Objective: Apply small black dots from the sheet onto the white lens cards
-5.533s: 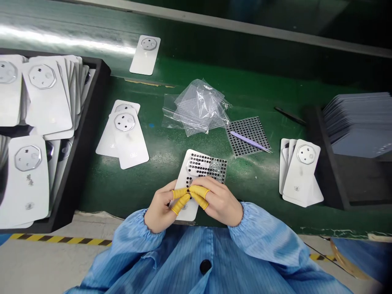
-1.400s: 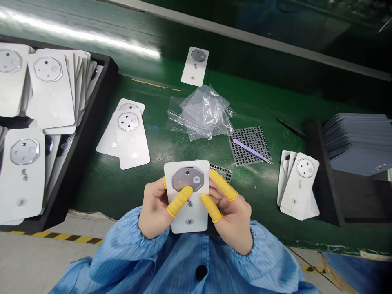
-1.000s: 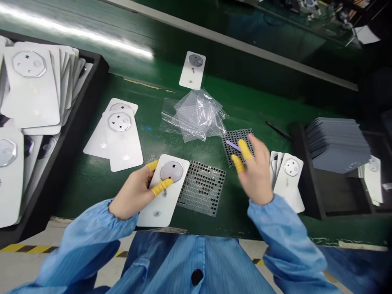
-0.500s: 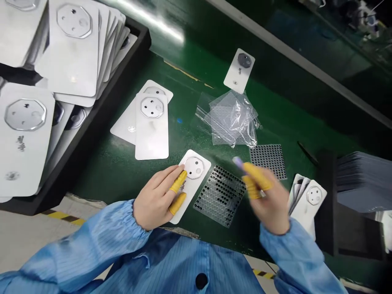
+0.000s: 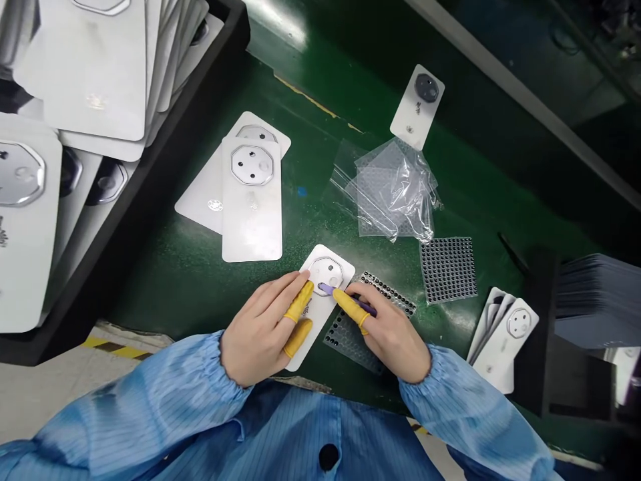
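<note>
A white card [image 5: 320, 327] with an octagonal camera picture lies tilted on the green table. My left hand [image 5: 268, 324] rests on its left edge, fingers stretched out, yellow covers on two fingertips. My right hand [image 5: 385, 327] is closed round a purple pen-like tool [image 5: 325, 288], whose tip touches a dark spot in the octagon. Under and beside my right hand lies a clear sheet of black dots [image 5: 345, 334], partly filled and partly covered by the hand. A fuller sheet of black dots [image 5: 449, 269] lies to its right.
Two overlapping white cards [image 5: 252, 227] lie behind my left hand. Crumpled clear bags [image 5: 395, 190] and one card [image 5: 417, 110] lie farther back. A black tray [image 5: 165, 174] of cards stands left; small cards [image 5: 505, 341] and a grey stack [image 5: 595, 300] are right.
My right hand has moved left and down with the purple tool, from above the dot sheet to the card. My left hand has stayed on the card. The view has shifted slightly.
</note>
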A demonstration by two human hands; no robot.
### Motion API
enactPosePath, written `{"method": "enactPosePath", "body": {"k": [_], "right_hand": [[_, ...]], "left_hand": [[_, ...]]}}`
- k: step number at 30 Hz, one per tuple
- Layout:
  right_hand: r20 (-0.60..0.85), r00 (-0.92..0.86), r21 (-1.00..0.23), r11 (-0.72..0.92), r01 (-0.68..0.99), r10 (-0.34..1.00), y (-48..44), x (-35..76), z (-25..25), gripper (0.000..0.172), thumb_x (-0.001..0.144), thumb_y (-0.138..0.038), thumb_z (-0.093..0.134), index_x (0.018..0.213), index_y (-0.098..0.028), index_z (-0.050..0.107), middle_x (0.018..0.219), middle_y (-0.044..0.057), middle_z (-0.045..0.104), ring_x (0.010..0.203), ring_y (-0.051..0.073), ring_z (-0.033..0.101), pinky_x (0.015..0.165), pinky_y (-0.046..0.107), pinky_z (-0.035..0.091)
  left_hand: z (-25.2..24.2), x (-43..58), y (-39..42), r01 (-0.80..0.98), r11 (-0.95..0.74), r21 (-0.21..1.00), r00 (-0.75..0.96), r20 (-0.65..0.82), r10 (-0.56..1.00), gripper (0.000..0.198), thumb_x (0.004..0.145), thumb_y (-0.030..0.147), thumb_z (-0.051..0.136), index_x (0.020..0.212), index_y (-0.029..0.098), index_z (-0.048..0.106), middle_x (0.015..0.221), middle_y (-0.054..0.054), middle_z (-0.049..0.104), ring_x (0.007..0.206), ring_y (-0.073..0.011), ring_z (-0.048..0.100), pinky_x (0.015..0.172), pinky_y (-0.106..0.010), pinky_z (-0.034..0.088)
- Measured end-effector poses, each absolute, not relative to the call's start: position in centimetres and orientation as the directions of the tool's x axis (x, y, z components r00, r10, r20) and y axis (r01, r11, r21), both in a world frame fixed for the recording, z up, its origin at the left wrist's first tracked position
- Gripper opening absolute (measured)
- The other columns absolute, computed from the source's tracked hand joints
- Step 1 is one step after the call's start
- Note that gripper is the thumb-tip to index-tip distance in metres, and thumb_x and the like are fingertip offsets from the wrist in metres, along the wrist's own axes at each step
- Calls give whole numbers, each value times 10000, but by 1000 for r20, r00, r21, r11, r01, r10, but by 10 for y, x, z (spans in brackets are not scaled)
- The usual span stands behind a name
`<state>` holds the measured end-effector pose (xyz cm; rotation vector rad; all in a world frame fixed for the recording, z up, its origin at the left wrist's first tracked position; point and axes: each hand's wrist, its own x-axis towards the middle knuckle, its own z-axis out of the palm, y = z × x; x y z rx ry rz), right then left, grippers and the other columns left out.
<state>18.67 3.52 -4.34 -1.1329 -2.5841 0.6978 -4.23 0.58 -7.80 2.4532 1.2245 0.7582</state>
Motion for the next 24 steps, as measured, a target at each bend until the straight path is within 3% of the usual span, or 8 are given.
{"method": "enactPosePath", "body": {"k": [7,12,15,18,21,24], "right_hand": [[12,-707,-327,671,665,707,36,186,-39,357,957,-70,307,1169,-131,588,1188,116,620,1002,189,612,779,309,607],[-64,-758,-229,730,644,649,37,184,-37,340,976,-143,337,1036,-122,671,1208,125,633,882,191,594,693,308,593],[-103,-780,-196,756,624,617,38,184,-37,320,961,-139,369,1004,-109,685,1206,144,636,845,197,576,629,311,579],[-125,-769,-242,733,636,626,39,183,-37,306,955,-133,377,1032,-120,674,1213,129,634,852,193,580,626,304,580],[-115,-741,-326,680,657,661,41,184,-39,308,960,-132,369,1089,-158,647,1203,99,635,895,186,604,697,308,596],[-37,-722,-444,636,631,691,44,188,-41,355,941,-71,344,1167,-155,604,1165,110,631,951,190,621,762,319,599]], "left_hand": [[-76,-42,7,670,-593,447,518,290,805,283,848,129,601,1096,-6,603,1308,-280,565,1214,-396,532,927,-505,529],[-73,-43,5,691,-588,422,549,224,805,139,836,146,589,848,54,692,1337,-274,543,1228,-417,518,925,-515,517],[-71,-41,5,706,-575,413,538,214,815,200,838,136,565,679,73,669,1316,-288,552,1206,-416,538,896,-506,521],[-70,-40,6,714,-567,411,532,207,821,248,835,134,540,616,86,647,1304,-284,561,1193,-416,545,869,-505,519],[-72,-42,7,705,-591,391,551,223,805,182,840,151,551,816,58,706,1305,-276,566,1194,-411,540,872,-503,515],[-75,-44,7,698,-611,373,567,233,790,265,849,163,568,1031,6,679,1304,-277,568,1199,-400,535,895,-489,512]]}}
